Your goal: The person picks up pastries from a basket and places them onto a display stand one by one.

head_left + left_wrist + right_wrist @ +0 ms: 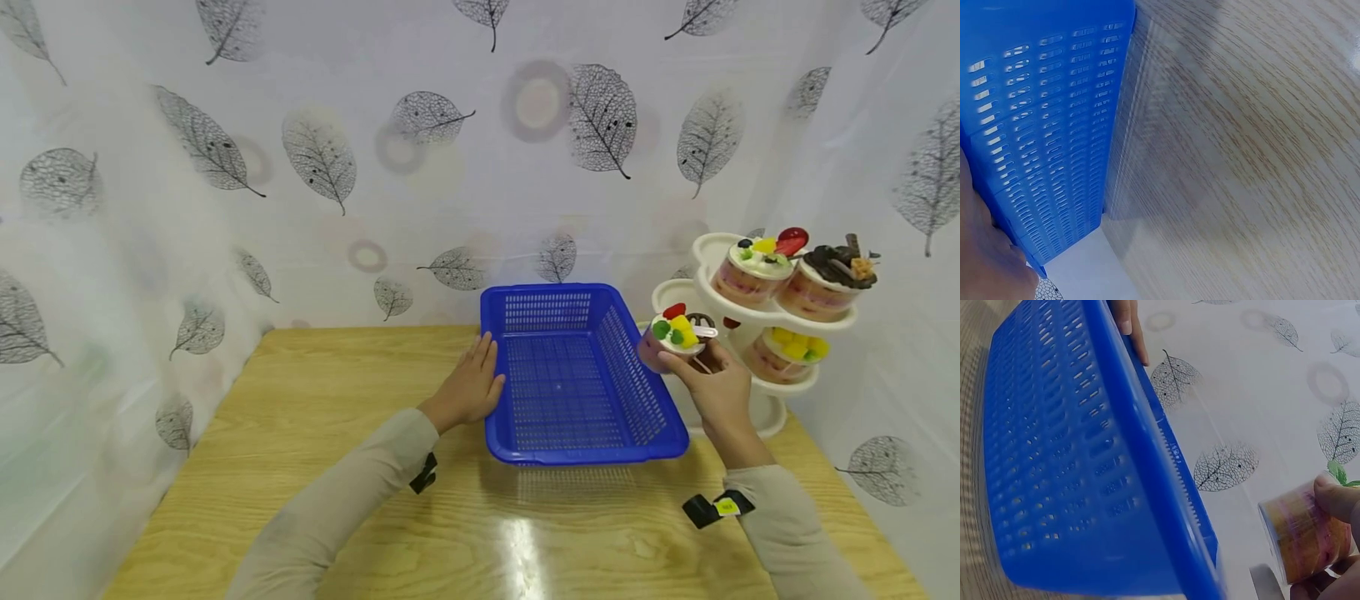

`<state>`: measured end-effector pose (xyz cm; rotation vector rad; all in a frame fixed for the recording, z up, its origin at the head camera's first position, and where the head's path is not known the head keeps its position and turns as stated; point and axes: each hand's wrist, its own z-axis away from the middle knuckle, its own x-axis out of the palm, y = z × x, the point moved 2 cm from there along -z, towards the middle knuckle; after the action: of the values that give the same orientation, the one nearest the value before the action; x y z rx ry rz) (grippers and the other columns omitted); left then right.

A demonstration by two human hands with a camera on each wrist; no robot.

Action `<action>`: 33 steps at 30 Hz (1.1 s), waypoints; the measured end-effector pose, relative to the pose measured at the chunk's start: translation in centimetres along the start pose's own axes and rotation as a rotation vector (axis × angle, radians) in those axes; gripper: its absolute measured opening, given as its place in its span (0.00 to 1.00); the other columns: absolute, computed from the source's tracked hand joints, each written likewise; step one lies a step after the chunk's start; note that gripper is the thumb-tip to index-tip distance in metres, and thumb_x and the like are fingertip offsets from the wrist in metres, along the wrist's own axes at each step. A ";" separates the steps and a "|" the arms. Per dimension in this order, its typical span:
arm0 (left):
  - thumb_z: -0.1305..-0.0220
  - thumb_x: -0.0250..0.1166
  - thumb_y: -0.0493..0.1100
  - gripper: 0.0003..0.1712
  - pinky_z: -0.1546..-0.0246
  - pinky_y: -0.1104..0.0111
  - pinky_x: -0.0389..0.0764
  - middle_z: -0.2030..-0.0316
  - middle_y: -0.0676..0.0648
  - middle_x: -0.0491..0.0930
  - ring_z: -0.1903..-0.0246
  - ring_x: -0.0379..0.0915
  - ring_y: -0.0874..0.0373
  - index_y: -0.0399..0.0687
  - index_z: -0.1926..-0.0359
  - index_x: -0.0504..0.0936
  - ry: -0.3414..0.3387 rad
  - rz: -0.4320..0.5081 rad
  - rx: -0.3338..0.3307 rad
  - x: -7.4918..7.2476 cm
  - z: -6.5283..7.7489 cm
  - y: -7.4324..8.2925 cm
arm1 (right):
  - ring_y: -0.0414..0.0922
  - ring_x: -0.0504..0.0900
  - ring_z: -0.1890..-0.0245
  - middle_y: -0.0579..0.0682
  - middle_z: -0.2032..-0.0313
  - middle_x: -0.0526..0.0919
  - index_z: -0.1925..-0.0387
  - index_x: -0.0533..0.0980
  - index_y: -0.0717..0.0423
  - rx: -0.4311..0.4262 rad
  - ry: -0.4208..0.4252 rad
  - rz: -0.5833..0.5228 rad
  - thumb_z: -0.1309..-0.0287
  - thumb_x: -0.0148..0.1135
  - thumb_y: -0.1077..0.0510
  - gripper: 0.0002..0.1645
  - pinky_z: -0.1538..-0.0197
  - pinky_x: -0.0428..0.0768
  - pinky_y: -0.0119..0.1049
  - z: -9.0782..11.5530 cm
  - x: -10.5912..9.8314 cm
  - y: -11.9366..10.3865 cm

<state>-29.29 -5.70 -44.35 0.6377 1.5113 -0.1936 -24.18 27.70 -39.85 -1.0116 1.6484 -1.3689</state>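
My right hand (723,396) grips a small dessert cup (666,350) by its side, just past the basket's right rim. The cup has pink and tan layers, topped with a strawberry, yellow fruit pieces and green leaves. In the right wrist view the layered cup (1304,531) tilts between thumb and fingers. A blue plastic basket (558,457) with slotted walls stands on the table. My left hand (471,385) rests on its left rim with straight fingers. From the left wrist, part of that hand (991,250) shows against the basket's edge (1029,265).
A white tiered stand (776,315) is at the right, behind my right hand. Its top tier bears a fruit dessert cup (750,279) and a chocolate one (821,292); a yellow-fruit cup (783,358) sits lower. A leaf-patterned curtain (420,217) hangs behind the wooden table (337,375).
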 end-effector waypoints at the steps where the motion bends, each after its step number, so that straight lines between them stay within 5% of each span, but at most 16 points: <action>1: 0.26 0.40 0.48 0.36 0.29 0.51 0.46 0.27 0.32 0.39 0.27 0.31 0.40 0.28 0.28 0.44 -0.001 -0.001 -0.001 0.0 0.0 0.0 | 0.35 0.76 0.54 0.39 0.55 0.78 0.37 0.72 0.55 0.007 0.016 -0.015 0.54 0.75 0.61 0.39 0.58 0.76 0.16 0.0 -0.2 0.0; 9: 0.26 0.39 0.48 0.36 0.28 0.51 0.45 0.27 0.32 0.38 0.27 0.30 0.40 0.29 0.27 0.43 -0.004 -0.010 -0.001 -0.2 0.0 -0.1 | 0.38 0.75 0.52 0.43 0.53 0.77 0.38 0.72 0.56 0.046 0.092 -0.098 0.56 0.75 0.64 0.40 0.59 0.77 0.17 -0.6 -1.3 -0.2; 15: 0.26 0.41 0.47 0.36 0.28 0.52 0.44 0.26 0.33 0.38 0.27 0.31 0.41 0.29 0.27 0.44 -0.003 -0.008 -0.008 -0.2 0.1 0.0 | 0.41 0.72 0.46 0.47 0.47 0.74 0.35 0.68 0.56 0.056 0.176 -0.102 0.56 0.75 0.65 0.44 0.51 0.75 0.18 -0.9 -1.8 0.2; 24: 0.27 0.41 0.47 0.35 0.29 0.49 0.47 0.27 0.31 0.41 0.27 0.34 0.39 0.27 0.28 0.47 0.026 -0.005 0.014 -0.2 0.1 0.1 | 0.41 0.73 0.46 0.50 0.45 0.75 0.36 0.69 0.55 -0.037 0.274 -0.166 0.55 0.74 0.66 0.42 0.49 0.73 0.18 -1.6 -2.2 1.1; 27: 0.26 0.39 0.48 0.36 0.29 0.50 0.47 0.27 0.31 0.41 0.27 0.33 0.39 0.28 0.28 0.46 0.018 -0.012 0.012 -0.1 0.1 0.1 | 0.41 0.73 0.46 0.51 0.45 0.75 0.36 0.69 0.56 -0.035 0.288 -0.131 0.55 0.74 0.65 0.41 0.45 0.73 0.21 -1.8 -2.3 1.3; 33: 0.26 0.38 0.49 0.36 0.29 0.51 0.46 0.27 0.32 0.39 0.27 0.31 0.40 0.29 0.27 0.44 0.005 -0.013 0.003 -0.1 0.0 0.0 | 0.40 0.73 0.48 0.49 0.48 0.74 0.35 0.67 0.56 0.001 0.310 0.113 0.51 0.73 0.57 0.41 0.39 0.72 0.32 -1.9 -2.3 1.6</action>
<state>-29.25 -5.72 -44.25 0.6314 1.5208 -0.2037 -25.15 30.74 -40.96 -0.7192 1.8976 -1.5059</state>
